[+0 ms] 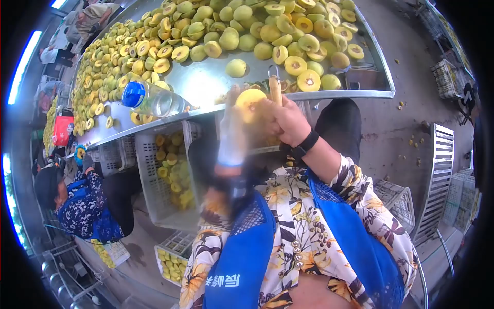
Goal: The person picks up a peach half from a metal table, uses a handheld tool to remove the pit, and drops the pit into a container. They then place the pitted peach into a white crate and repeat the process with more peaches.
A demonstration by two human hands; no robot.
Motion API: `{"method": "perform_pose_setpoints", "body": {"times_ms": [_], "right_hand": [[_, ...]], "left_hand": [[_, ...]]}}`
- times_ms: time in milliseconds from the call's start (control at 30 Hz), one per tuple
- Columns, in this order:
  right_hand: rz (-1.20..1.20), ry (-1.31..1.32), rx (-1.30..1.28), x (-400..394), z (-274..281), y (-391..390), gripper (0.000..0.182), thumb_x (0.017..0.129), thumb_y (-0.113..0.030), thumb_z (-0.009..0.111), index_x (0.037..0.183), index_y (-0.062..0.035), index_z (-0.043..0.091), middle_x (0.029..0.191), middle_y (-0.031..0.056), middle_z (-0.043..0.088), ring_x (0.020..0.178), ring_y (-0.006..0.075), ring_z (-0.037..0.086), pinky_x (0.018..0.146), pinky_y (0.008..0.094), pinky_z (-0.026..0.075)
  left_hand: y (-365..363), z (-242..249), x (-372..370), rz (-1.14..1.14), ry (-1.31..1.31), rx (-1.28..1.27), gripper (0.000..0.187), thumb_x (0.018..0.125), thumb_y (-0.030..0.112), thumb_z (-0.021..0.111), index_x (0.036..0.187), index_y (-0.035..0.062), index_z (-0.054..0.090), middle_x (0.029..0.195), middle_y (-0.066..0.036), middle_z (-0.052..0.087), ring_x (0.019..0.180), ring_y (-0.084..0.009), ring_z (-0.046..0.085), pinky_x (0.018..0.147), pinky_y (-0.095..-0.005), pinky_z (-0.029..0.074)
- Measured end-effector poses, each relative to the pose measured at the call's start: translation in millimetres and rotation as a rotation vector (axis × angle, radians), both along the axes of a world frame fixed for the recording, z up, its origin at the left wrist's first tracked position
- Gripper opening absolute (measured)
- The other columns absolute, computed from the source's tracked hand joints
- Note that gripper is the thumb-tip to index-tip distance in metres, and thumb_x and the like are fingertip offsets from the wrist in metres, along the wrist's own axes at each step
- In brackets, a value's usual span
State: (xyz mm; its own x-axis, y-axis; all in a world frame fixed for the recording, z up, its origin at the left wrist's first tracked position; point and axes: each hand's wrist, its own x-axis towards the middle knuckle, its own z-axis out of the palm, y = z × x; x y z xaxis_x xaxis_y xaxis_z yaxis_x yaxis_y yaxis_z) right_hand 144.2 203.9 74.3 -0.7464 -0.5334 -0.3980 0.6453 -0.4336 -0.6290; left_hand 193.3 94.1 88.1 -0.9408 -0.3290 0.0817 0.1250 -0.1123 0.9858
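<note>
My right hand (290, 123), with a black band at the wrist, is closed around the wooden handle of a pitting tool (275, 87) that has a metal loop at its top end. Its fingertips reach the edge of a yellow peach half (250, 105), cut face showing. On the other side of that half is my left hand (231, 131), in a pale glove and badly smeared by motion, so its fingers do not show clearly. Both hands are at the near edge of a metal table (206, 72). A whole peach (236, 68) lies just beyond them.
Whole and halved peaches (206, 31) are heaped across the table. A blue-capped water bottle (154, 99) lies near its edge. Below stands a white crate (149, 180) of halves. A co-worker (87, 201) sits at left, and a slatted metal rack (436, 180) stands at right.
</note>
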Motion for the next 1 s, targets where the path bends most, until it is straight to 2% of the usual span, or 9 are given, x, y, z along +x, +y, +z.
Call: {"method": "perform_pose_setpoints", "body": {"times_ms": [133,200,233,267,367,467,767,867,1000], "right_hand": [[0.087,0.19,0.298,-7,2,2,0.021,0.083,-0.018,0.058,0.095,-0.001,0.054,0.065,0.0026,0.052,0.044,0.0117,0.045,0.041,0.0275,0.038],[0.173,0.577,0.461,-14,-1,2,0.026,0.082,-0.022,0.058,0.094,0.0008,0.055,0.068,0.0078,0.057,0.049,0.0195,0.051,0.047,0.0333,0.042],[0.217,0.77,0.538,-16,-2,2,0.028,0.081,-0.023,0.059,0.093,0.0018,0.056,0.07,0.0104,0.06,0.051,0.0234,0.055,0.05,0.0362,0.044],[0.251,0.866,0.77,-18,-1,0,0.032,0.08,-0.025,0.063,0.099,-0.0015,0.052,0.068,0.0092,0.06,0.05,0.0191,0.057,0.046,0.0293,0.044],[0.105,1.19,1.071,-9,-5,-1,0.03,0.079,-0.024,0.062,0.096,-0.0008,0.05,0.068,0.0209,0.06,0.057,0.0364,0.058,0.051,0.0415,0.045],[0.276,1.028,1.11,13,-10,7,0.029,0.079,-0.023,0.06,0.094,-0.0014,0.048,0.068,0.0263,0.057,0.067,0.0446,0.055,0.057,0.0488,0.044],[0.213,1.005,1.068,35,-22,7,0.027,0.082,-0.02,0.056,0.095,-0.0008,0.043,0.064,0.0252,0.057,0.062,0.0434,0.056,0.054,0.0497,0.043],[0.228,0.999,1.063,41,-19,7,0.023,0.082,-0.017,0.054,0.09,0.0,0.041,0.062,0.0254,0.055,0.06,0.0436,0.055,0.052,0.0502,0.042],[0.319,1.032,1.06,46,-16,8,0.016,0.079,-0.009,0.051,0.085,0.001,0.04,0.058,0.0252,0.053,0.057,0.0444,0.053,0.051,0.0505,0.042]], "left_hand": [[-31,-17,5,-0.152,-0.106,-0.138,0.062,0.094,0.05,0.029,0.128,-0.0003,0.04,0.118,-0.012,0.052,0.104,-0.0187,0.053,0.084,-0.0302,0.045],[-44,-19,4,-0.311,-0.239,0.116,0.063,0.092,0.055,0.03,0.125,0.0029,0.044,0.116,-0.011,0.053,0.099,-0.0169,0.055,0.076,-0.0285,0.048],[-44,-29,4,-0.241,-0.252,0.045,0.062,0.091,0.056,0.031,0.123,0.0047,0.045,0.114,-0.01,0.054,0.096,-0.0165,0.055,0.071,-0.0277,0.048],[-45,-46,4,-0.171,-0.261,-0.029,0.062,0.09,0.057,0.032,0.122,0.0065,0.047,0.112,-0.009,0.055,0.093,-0.0162,0.056,0.067,-0.0269,0.048],[-39,-60,-2,0.055,-0.224,0.026,0.054,0.09,0.055,0.036,0.117,0.0109,0.05,0.103,-0.006,0.056,0.085,-0.0165,0.056,0.055,-0.026,0.044],[-35,-57,-10,0.126,-0.203,0.498,0.053,0.091,0.052,0.037,0.119,0.0081,0.047,0.102,-0.006,0.056,0.086,-0.0167,0.055,0.053,-0.0257,0.042],[-21,-50,-10,0.191,-0.139,0.086,0.045,0.096,0.04,0.032,0.114,0.0038,0.051,0.103,-0.008,0.056,0.089,-0.0154,0.056,0.072,-0.0273,0.048],[-26,-68,-12,0.269,-0.002,-0.391,0.043,0.096,0.037,0.031,0.111,0.0016,0.052,0.1,-0.009,0.057,0.087,-0.0153,0.057,0.07,-0.0284,0.049],[-21,-63,-9,0.255,-0.058,-0.254,0.041,0.096,0.033,0.033,0.107,-0.0005,0.052,0.095,-0.01,0.058,0.081,-0.0166,0.058,0.067,-0.0297,0.049]]}}
